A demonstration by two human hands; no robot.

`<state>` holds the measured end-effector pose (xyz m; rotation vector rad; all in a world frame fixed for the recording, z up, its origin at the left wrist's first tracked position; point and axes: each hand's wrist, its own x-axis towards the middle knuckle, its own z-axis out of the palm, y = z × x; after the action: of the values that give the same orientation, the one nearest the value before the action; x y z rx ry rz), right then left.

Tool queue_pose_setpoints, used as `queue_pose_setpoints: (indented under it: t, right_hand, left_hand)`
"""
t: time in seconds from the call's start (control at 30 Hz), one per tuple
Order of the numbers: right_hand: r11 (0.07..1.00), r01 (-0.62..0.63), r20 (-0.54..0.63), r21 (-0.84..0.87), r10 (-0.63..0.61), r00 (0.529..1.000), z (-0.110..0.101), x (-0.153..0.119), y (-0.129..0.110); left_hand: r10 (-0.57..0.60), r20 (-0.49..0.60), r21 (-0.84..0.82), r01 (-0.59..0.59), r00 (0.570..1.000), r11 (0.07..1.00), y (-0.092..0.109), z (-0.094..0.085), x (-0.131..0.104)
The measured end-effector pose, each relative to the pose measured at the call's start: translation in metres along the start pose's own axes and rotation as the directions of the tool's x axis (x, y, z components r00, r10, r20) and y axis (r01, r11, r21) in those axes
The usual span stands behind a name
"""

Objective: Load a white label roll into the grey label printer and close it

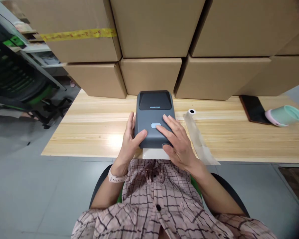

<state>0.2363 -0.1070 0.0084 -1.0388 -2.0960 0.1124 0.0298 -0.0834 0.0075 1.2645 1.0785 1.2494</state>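
A dark grey label printer (149, 116) with a black window and a pale blue button sits on the wooden table. White paper (155, 154) sticks out from its near edge. My left hand (132, 141) rests against the printer's left side, thumb on the top, fingers partly hidden behind the side. Over the right part of the lid lies my right hand (178, 141), fingers spread, one fingertip at the button's edge. To the right of the printer, a small roll (192, 112) stands beside a long translucent strip (199, 141) that hangs over the table's front edge.
Large cardboard boxes (150, 74) are stacked along the back of the table (89, 129). At the right lie a black phone (254, 109) and a mint-green cup (285, 115) with a pink base, tilted on its side. A dark chair (15, 73) stands at the left.
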Motion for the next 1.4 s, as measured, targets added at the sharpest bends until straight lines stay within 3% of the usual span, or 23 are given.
queue_pose_setpoints:
  t: [0.1, 0.2, 0.3, 0.37, 0.4, 0.47, 0.53, 0.63, 0.9, 1.0, 1.1, 1.17, 1.23, 1.27, 1.33, 1.4]
  right_hand:
    - [0.997, -0.035, -0.087, 0.068, 0.041, 0.995, 0.008, 0.000, -0.002]
    - [0.995, -0.022, -0.103, 0.092, 0.031, 0.994, 0.009, 0.000, 0.001]
    - [0.995, -0.032, -0.080, 0.098, 0.040, 0.996, 0.006, 0.000, 0.003]
    - [0.994, -0.042, -0.069, 0.098, 0.049, 0.996, 0.005, 0.000, 0.003]
    - [0.995, -0.041, -0.070, 0.093, 0.048, 0.996, 0.005, 0.001, 0.002]
    - [0.997, -0.031, -0.074, 0.076, 0.036, 0.997, 0.006, 0.001, 0.002]
    - [0.998, -0.024, -0.065, 0.053, 0.027, 0.998, 0.006, 0.001, 0.001]
    - [1.000, -0.024, -0.040, 0.017, 0.025, 0.999, 0.002, 0.003, 0.000]
    - [0.986, -0.029, 0.044, -0.167, 0.037, 0.998, -0.015, 0.026, -0.008]
    - [0.981, 0.021, 0.064, -0.192, -0.008, 0.998, -0.015, 0.033, -0.006]
    - [0.982, 0.026, 0.070, -0.188, -0.013, 0.997, -0.013, 0.036, -0.004]
    - [0.988, 0.004, 0.059, -0.153, 0.005, 0.998, -0.009, 0.034, -0.003]
    - [0.997, -0.042, 0.007, -0.067, 0.043, 0.999, -0.002, 0.025, -0.003]
    - [0.997, -0.073, -0.041, -0.002, 0.073, 0.997, 0.002, 0.018, -0.002]
    - [0.975, -0.161, -0.135, 0.150, 0.182, 0.974, 0.012, -0.001, -0.001]
    - [0.916, -0.264, -0.151, 0.302, 0.320, 0.935, 0.021, -0.022, 0.001]
  left_hand:
    - [0.021, -0.006, 0.021, -0.021, 1.000, 1.000, 0.001, 0.000, 0.003]
    - [0.071, -0.006, 0.087, -0.071, 0.997, 0.994, -0.004, -0.001, -0.004]
    - [0.219, -0.186, 0.247, -0.170, 0.958, 0.954, -0.016, 0.000, -0.031]
    - [0.259, -0.319, 0.323, -0.153, 0.912, 0.934, -0.023, 0.000, -0.054]
    - [0.165, -0.312, 0.277, -0.076, 0.936, 0.958, -0.025, 0.001, -0.064]
    - [-0.087, -0.175, 0.205, 0.122, 0.981, 0.971, -0.026, 0.001, -0.076]
    - [-0.304, -0.033, 0.116, 0.306, 0.952, 0.945, -0.022, 0.002, -0.078]
    - [-0.415, 0.065, 0.024, 0.414, 0.908, 0.910, -0.017, 0.001, -0.070]
    - [-0.330, 0.142, 0.133, 0.312, 0.933, 0.941, -0.019, -0.007, -0.062]
    - [-0.198, 0.133, 0.231, 0.164, 0.971, 0.959, -0.015, -0.008, -0.063]
    - [0.076, -0.041, 0.296, -0.061, 0.996, 0.953, -0.014, -0.010, -0.064]
    - [0.267, -0.232, 0.320, -0.186, 0.935, 0.929, -0.016, -0.012, -0.061]
    - [0.363, -0.305, 0.353, -0.250, 0.880, 0.902, -0.020, -0.013, -0.057]
    - [0.362, -0.274, 0.363, -0.252, 0.891, 0.897, -0.022, -0.014, -0.054]
    - [0.271, -0.129, 0.358, -0.210, 0.954, 0.910, -0.026, -0.014, -0.049]
    - [0.165, 0.004, 0.349, -0.156, 0.986, 0.924, -0.028, -0.013, -0.047]
